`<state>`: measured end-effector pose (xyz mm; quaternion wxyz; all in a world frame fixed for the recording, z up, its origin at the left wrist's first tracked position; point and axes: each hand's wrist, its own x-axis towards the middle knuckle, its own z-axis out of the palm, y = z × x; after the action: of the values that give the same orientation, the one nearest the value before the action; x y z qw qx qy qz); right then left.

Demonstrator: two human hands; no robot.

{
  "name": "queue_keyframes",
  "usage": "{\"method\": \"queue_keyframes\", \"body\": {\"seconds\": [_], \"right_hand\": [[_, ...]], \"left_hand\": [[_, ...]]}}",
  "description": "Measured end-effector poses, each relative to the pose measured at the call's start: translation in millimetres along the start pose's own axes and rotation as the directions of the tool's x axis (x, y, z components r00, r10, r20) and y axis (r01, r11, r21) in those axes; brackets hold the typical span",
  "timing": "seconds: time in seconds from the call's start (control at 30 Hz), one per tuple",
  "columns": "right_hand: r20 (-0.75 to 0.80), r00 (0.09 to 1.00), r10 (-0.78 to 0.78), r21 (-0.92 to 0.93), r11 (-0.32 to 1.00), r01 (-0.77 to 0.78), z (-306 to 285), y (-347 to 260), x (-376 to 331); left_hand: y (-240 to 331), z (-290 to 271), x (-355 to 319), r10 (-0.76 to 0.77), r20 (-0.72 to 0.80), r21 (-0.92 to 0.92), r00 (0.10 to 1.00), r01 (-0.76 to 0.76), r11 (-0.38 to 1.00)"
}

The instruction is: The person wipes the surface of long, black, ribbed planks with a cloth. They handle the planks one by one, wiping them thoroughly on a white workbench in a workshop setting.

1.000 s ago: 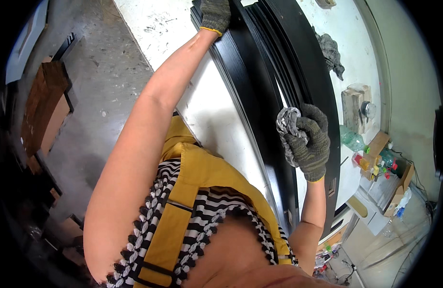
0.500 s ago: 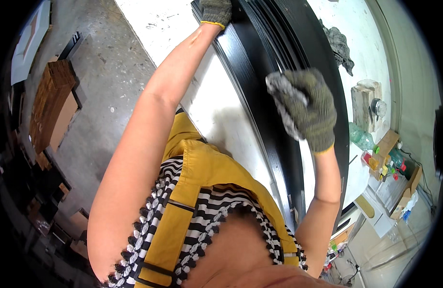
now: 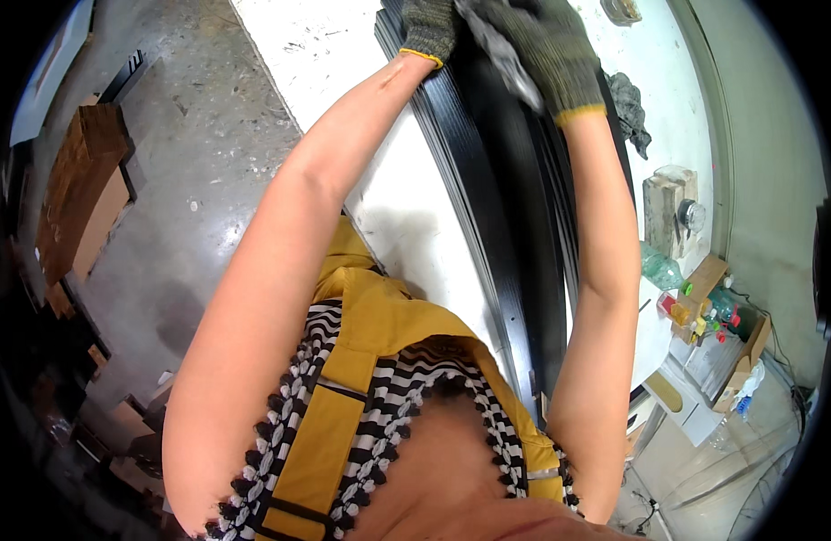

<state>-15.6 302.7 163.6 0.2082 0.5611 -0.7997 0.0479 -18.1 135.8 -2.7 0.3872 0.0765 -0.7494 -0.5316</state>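
Long black boards (image 3: pixel 465 180) lie stacked side by side on a white table. My left hand (image 3: pixel 429 32), in a grey-green knit glove with a yellow cuff, rests at the left edge of the stack near the top of the view. Its fingers run out of sight, so their grip is hidden. My right hand (image 3: pixel 555 59) wears a matching glove and presses a crumpled grey rag (image 3: pixel 506 56) over the far part of the boards. Motion slightly blurs the rag and that hand, which is closed around the cloth.
To the right on the table (image 3: pixel 681 99) lie a dark crumpled cloth (image 3: pixel 627 113), a whitish block (image 3: pixel 665 212) and a green plastic bottle (image 3: pixel 659 266). A cardboard box (image 3: pixel 744 370) stands farther right. Brown wooden pieces (image 3: pixel 82 185) are on the concrete floor at left.
My right hand has swept away from me along the boards with the rag, straightening the arm. My left hand stays at the left edge, and the whole view has shifted slightly.
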Motion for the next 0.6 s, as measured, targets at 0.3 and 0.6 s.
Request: {"method": "queue_keyframes", "body": {"seconds": [0.3,0.6], "right_hand": [[0.143,0.964,0.225,0.492,0.828,-0.267,-7.1,-9.0,-11.1],[0.221,0.774,0.593,0.522,0.599,-0.608,7.2,-17.7,53.7]], "left_hand": [[-58.6,5.6,-25.0,0.298,0.025,0.618,0.954,-0.250,0.746],[-43.1,7.0,6.5,-0.215,0.118,0.218,0.969,0.186,0.958]]}}
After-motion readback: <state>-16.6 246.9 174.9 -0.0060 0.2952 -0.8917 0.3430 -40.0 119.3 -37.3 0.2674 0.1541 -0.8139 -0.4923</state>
